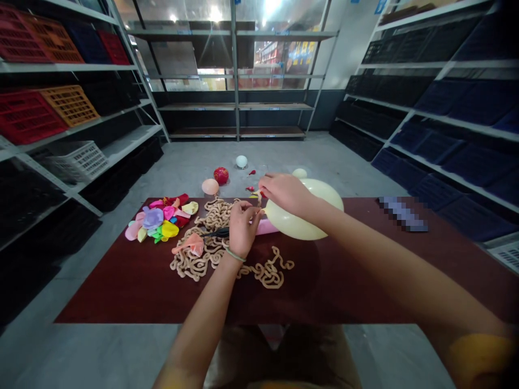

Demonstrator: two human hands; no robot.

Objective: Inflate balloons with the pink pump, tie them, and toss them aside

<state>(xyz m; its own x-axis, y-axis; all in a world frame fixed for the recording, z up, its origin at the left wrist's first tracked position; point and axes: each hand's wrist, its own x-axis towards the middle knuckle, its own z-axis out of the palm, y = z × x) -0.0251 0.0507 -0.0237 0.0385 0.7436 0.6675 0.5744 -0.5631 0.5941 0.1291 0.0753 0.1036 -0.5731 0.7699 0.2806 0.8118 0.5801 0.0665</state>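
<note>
A pale yellow inflated balloon [306, 213] rests on the dark red table [121, 281]. My right hand [284, 192] is closed on the balloon's neck at its left end. My left hand [242, 224] is closed in a pinch beside it, at the same neck, over a pink tube-like thing [266, 227]. A beige looped rope [211, 248] lies tangled under and around my left hand. A heap of uninflated coloured balloons [162, 219] sits to the left, with one orange balloon [190, 244] lying on the rope.
Small inflated balloons lie on the floor beyond the table: pink [210, 186], red [221, 175], white [241, 161]. Metal shelves with red and orange crates [48, 102] line the left; dark bins [446, 108] line the right. A black tool [217, 233] lies on the rope.
</note>
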